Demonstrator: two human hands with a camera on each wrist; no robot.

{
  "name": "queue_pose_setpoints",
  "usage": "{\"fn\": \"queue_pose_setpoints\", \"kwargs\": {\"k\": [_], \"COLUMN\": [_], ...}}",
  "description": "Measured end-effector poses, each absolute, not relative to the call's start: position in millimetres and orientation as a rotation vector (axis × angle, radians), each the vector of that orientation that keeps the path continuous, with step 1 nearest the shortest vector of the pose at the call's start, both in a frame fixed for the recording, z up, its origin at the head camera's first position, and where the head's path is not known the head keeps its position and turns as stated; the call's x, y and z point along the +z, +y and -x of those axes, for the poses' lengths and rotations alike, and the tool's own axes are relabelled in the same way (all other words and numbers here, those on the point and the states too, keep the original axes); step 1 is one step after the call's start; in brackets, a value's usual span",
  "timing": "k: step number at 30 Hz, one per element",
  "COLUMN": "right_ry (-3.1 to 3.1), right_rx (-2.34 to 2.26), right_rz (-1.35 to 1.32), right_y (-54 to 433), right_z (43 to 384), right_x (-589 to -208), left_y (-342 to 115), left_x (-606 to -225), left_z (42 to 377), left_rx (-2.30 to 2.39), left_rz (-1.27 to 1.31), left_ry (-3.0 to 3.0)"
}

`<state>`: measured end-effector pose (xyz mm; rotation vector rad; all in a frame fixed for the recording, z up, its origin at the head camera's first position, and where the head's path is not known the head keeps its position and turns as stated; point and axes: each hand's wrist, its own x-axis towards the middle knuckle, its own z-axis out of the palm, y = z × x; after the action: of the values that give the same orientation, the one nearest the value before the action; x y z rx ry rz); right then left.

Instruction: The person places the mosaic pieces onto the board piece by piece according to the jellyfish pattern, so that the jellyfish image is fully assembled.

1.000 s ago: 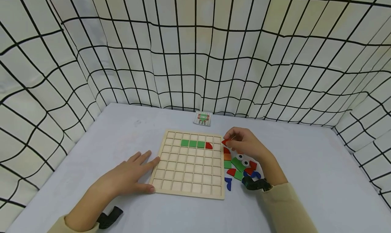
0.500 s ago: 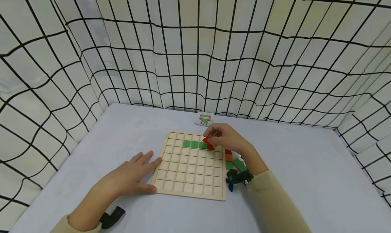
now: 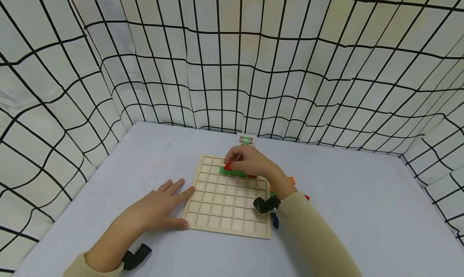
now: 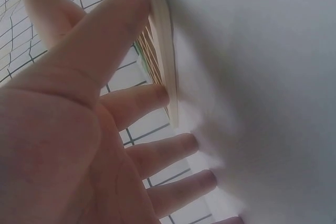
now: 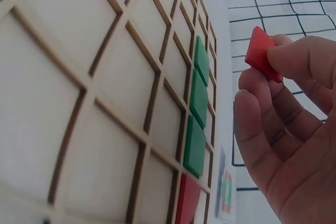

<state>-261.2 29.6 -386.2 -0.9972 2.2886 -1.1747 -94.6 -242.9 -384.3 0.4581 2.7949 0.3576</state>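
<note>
A wooden grid board (image 3: 228, 200) lies on the white table. My left hand (image 3: 157, 208) rests at its left edge, fingers spread, with thumb and index fingertip at the frame. Between thumb and fingers, my right hand (image 3: 248, 160) pinches a red tile (image 5: 262, 53) above the board's upper rows. Several green square tiles (image 5: 195, 145) sit side by side in one row of cells. At the right end of that row is a red rounded tile (image 5: 187, 198). In the head view my right hand partly covers the row.
Behind the board lies a small pattern card (image 3: 246, 140). Loose tiles, among them an orange one (image 3: 291, 180) and a blue one (image 3: 274, 220), lie right of the board, mostly hidden by the right forearm. A black-lined net wall (image 3: 232, 67) stands around the table.
My right hand has carried the red tile leftward from beside the board's right edge to over the left part of the green row. The left hand has stayed at the board's edge.
</note>
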Motion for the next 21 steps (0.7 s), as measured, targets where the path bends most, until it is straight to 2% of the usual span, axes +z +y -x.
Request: {"fn": "queue_pose_setpoints", "kwargs": {"k": [15,21], "right_ry": [2.441,2.494], "right_rx": [-1.008,-0.942], "right_rz": [1.042,0.976], "right_y": [-15,-23], "right_z": [263,258], "right_x": [-399,-401], "left_y": [-242,-244], "left_x": [-382,-384], "left_z": [95,94], "left_rx": [0.343,0.354], "left_rz": [-0.483,-0.485], "left_ry": [2.792,2.794]}}
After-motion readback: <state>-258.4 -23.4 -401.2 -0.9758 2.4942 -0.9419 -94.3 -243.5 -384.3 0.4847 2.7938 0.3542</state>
